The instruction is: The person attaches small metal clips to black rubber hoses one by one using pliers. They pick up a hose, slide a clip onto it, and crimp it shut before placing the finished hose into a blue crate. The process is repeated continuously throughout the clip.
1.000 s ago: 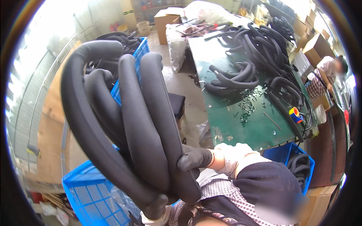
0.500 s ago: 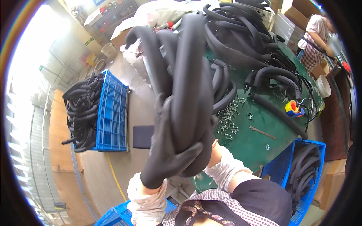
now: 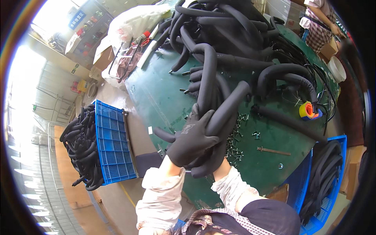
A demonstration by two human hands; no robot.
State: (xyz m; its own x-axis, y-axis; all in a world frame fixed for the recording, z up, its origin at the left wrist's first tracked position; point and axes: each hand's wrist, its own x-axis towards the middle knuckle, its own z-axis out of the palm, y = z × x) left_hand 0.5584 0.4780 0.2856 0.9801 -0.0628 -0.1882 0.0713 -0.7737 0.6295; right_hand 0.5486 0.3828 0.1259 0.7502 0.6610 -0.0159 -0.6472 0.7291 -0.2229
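So I'm standing in this workshop and the person at the green table (image 3: 154, 96) has an armful of black foam tubes (image 3: 228, 111) held up over the near side of it. The left hand (image 3: 192, 137), in a dark glove, is clamped across the bundle, thumb on one side and fingers up the other. Can't tell what the right hand is doing: the right wrist (image 3: 222, 168) goes in behind the tubes and the rest is lost. The hands look close together with the bundle between them.

How far along? I'd call it mid-batch. This bundle isn't laid down yet, as far as I can judge. There's a big heap of tubes (image 3: 231, 29) at the far side, one loose tube (image 3: 290, 122) lying to the right, and both the left crate (image 3: 114, 145) and the right crate (image 3: 323, 213) are loaded. Whether those are finished or waiting, no clue.

Hard to make out: how many tubes are in the grip, where they end and the ones behind begin, and whether anything touches the tabletop. The bundle also covers part of the scattered metal clips (image 3: 235, 150). The co-worker (image 3: 319, 17) is cut off by the top edge.
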